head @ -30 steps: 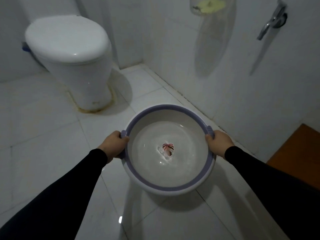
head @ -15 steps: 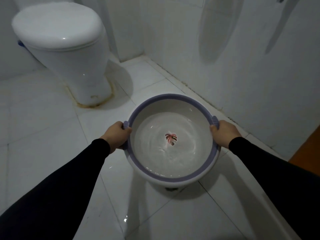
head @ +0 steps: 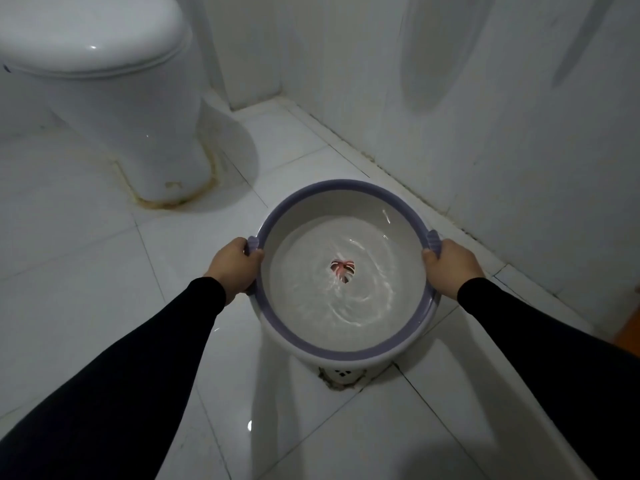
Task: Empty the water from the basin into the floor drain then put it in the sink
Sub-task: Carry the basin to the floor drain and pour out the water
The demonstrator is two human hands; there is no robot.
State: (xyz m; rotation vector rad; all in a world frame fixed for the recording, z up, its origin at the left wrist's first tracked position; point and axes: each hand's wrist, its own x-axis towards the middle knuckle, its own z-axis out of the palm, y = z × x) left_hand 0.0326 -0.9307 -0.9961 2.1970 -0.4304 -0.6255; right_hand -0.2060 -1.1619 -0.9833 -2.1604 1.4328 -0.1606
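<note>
A round white basin (head: 304, 344) with a purple rim hangs level above the white tiled floor, with rippling water in it and a pink leaf print at its bottom. My left hand (head: 235, 268) grips its left rim handle. My right hand (head: 450, 266) grips the right handle. The floor drain (head: 341, 375), a small white perforated square with dark grime around it, shows just under the basin's near edge. No sink is in view.
A white toilet (head: 114, 81) with its lid down stands at the upper left, brown stains around its base. A white tiled wall (head: 485, 116) runs along the right, close to the basin. A strip of orange-brown surface (head: 632, 332) shows at the right edge.
The view has tilted down and the basin has come lower and nearer, so the floor drain has come into sight beneath it. Both hands keep their grip.
</note>
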